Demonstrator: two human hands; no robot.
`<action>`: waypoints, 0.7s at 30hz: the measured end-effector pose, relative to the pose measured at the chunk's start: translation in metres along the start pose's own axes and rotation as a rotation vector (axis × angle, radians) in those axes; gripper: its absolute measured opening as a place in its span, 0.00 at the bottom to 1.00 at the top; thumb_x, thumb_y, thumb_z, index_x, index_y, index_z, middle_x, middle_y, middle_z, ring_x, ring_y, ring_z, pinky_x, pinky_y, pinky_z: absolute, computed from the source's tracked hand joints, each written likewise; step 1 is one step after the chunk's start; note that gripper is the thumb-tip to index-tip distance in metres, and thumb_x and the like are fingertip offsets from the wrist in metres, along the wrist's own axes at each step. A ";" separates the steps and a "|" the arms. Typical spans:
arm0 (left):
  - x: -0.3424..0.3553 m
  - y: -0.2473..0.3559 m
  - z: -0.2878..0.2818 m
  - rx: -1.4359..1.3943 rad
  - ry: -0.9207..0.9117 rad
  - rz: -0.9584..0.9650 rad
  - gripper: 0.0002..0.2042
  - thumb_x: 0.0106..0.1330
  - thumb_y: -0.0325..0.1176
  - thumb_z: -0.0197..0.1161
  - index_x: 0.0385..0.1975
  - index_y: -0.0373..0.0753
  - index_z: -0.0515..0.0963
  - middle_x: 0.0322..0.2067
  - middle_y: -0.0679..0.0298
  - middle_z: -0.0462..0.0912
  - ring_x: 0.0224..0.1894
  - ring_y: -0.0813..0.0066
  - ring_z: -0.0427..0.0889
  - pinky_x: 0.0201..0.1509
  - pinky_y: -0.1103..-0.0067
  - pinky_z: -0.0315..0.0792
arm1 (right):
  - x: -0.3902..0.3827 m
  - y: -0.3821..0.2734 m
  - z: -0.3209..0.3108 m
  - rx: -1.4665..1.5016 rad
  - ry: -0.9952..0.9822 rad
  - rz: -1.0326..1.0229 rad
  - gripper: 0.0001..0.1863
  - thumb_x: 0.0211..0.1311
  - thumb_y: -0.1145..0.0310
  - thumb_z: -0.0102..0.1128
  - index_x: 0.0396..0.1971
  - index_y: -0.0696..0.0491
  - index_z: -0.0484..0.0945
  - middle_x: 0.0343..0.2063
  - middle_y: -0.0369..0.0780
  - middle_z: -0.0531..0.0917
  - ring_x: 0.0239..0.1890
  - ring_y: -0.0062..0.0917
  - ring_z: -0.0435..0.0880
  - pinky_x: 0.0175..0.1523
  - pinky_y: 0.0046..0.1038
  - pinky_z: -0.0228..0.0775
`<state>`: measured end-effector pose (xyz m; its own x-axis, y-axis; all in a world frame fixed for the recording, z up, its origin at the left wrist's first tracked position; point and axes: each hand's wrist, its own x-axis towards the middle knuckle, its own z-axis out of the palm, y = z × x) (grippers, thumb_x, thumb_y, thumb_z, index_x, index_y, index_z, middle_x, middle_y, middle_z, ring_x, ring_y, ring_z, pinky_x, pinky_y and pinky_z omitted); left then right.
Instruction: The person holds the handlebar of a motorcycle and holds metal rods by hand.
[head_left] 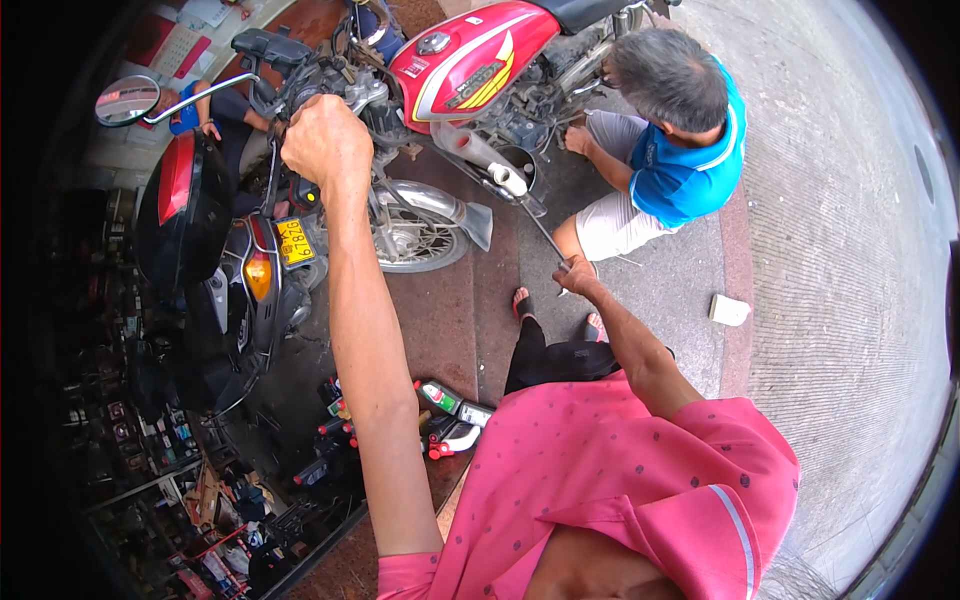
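Observation:
My left hand (325, 145) is closed in a fist at the handlebar of the red motorcycle (475, 65), seemingly round its grip, which the fingers hide. My right hand (577, 273) is wrapped round the lower end of a long thin metal bar (540, 232). Up and to the left, that bar runs to the underside of the motorcycle, near a white tube-shaped piece (508, 180) and a dark bucket (524, 168). What the bar's far end touches cannot be made out. The front wheel (415, 240) stands between my two arms.
A person in a blue shirt (690, 150) crouches right of the motorcycle, one hand near its engine. Left stands a scooter with a black top box (180, 215). Several bottles (450, 415) lie by my left arm; crowded shelves (150, 450) fill the lower left. A white container (729, 310) lies right.

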<state>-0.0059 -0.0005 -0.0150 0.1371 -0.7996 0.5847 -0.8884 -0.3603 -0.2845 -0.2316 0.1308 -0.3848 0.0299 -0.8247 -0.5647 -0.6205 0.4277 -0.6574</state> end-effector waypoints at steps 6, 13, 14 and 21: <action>0.000 -0.001 0.000 0.005 -0.018 -0.003 0.08 0.50 0.30 0.55 0.22 0.31 0.77 0.22 0.52 0.80 0.26 0.60 0.81 0.28 0.71 0.75 | 0.000 -0.002 0.000 -0.029 -0.017 0.025 0.18 0.37 0.59 0.62 0.28 0.56 0.78 0.28 0.46 0.80 0.35 0.34 0.80 0.43 0.28 0.70; -0.001 -0.002 -0.001 -0.007 -0.023 0.003 0.09 0.50 0.30 0.55 0.23 0.30 0.77 0.22 0.52 0.80 0.26 0.60 0.81 0.28 0.72 0.75 | 0.001 0.002 0.002 -0.015 -0.020 0.018 0.21 0.37 0.58 0.61 0.29 0.59 0.76 0.28 0.48 0.80 0.35 0.33 0.79 0.42 0.27 0.69; -0.001 -0.003 0.000 -0.007 -0.023 0.002 0.09 0.50 0.30 0.55 0.23 0.30 0.77 0.22 0.52 0.80 0.26 0.60 0.81 0.28 0.72 0.75 | 0.002 0.002 0.003 -0.023 -0.030 0.019 0.21 0.37 0.58 0.60 0.29 0.59 0.76 0.28 0.48 0.80 0.35 0.33 0.79 0.42 0.27 0.69; 0.000 -0.001 0.001 0.000 -0.004 -0.001 0.09 0.50 0.30 0.55 0.23 0.30 0.77 0.21 0.52 0.79 0.26 0.60 0.81 0.27 0.72 0.75 | 0.006 0.006 0.007 -0.055 0.004 0.022 0.21 0.36 0.58 0.60 0.30 0.58 0.76 0.29 0.47 0.80 0.36 0.34 0.79 0.43 0.27 0.69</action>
<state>-0.0045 -0.0003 -0.0160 0.1399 -0.8012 0.5817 -0.8881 -0.3614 -0.2842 -0.2298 0.1311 -0.3962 0.0130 -0.8171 -0.5764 -0.6627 0.4246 -0.6169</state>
